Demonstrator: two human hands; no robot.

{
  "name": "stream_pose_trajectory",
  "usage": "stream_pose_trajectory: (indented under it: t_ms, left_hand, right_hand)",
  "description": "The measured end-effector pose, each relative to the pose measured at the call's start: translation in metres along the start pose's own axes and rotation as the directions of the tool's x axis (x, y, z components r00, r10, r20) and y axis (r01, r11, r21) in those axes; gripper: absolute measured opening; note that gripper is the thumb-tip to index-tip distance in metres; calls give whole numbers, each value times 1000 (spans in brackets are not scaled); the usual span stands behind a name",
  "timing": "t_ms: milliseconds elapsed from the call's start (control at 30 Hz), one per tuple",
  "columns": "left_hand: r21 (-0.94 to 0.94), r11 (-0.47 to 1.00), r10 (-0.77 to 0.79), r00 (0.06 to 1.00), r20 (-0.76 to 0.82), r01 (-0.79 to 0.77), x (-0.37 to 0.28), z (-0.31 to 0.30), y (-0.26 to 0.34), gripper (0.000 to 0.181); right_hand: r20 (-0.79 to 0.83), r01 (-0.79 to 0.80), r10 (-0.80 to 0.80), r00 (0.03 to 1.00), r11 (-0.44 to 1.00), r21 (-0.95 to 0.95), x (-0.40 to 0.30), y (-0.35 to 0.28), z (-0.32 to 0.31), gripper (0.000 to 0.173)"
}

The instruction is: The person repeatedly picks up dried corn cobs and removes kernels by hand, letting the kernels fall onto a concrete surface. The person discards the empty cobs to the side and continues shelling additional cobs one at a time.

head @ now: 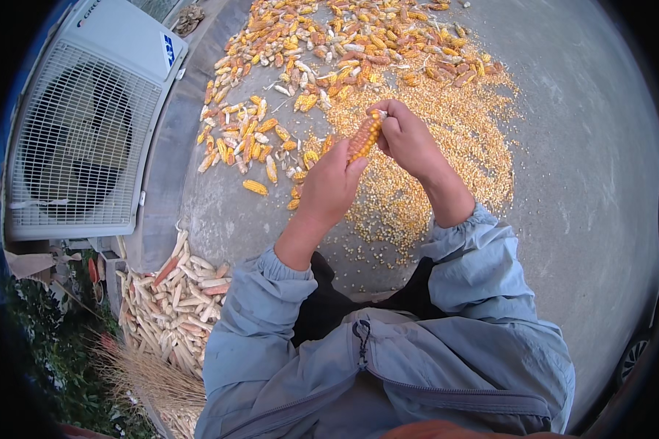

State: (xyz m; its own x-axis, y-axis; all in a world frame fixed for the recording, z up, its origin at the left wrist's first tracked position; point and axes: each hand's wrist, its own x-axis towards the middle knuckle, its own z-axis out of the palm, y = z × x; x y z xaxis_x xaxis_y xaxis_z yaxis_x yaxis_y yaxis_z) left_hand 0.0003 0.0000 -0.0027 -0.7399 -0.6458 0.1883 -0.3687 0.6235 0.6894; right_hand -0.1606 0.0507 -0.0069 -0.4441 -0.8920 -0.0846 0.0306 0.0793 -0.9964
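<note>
Both my hands hold one corn cob (366, 136), tilted, above a spread of loose kernels. My left hand (329, 178) grips its lower end. At the upper end, the fingers of my right hand (405, 134) close around the pale tip. Yellow kernels run along the cob's right side, while much of the side facing up looks reddish and partly bare. Loose yellow kernels (450, 131) cover the concrete floor beneath and beyond my hands. Unshelled and partly shelled corn ears (247, 131) lie to the left of the kernels, with a larger heap of corn ears (357, 33) farther away.
Bare corn cobs (176, 307) are piled at lower left, beside a straw broom (148, 373) and green plants (60, 340). A Gree air-conditioner outdoor unit (88, 126) stands at left. Grey concrete (576, 181) stretches right, where a car wheel (634, 356) shows at the edge.
</note>
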Motion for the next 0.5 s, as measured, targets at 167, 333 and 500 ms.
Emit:
stream_pose_trajectory:
  t_ms: [167, 333, 500]
  left_hand:
    - [-7, 999, -41, 999, 28, 41, 0, -4, 3, 32]
    - [-37, 999, -15, 999, 30, 16, 3, -3, 1, 33]
    - [-68, 997, -31, 999, 33, 33, 3, -2, -5, 37]
  right_hand:
    - [10, -36, 36, 999, 997, 67, 0, 1, 0, 24]
    - [12, -52, 51, 999, 992, 115, 0, 0, -4, 23]
    - [-9, -52, 54, 998, 987, 154, -2, 0, -2, 22]
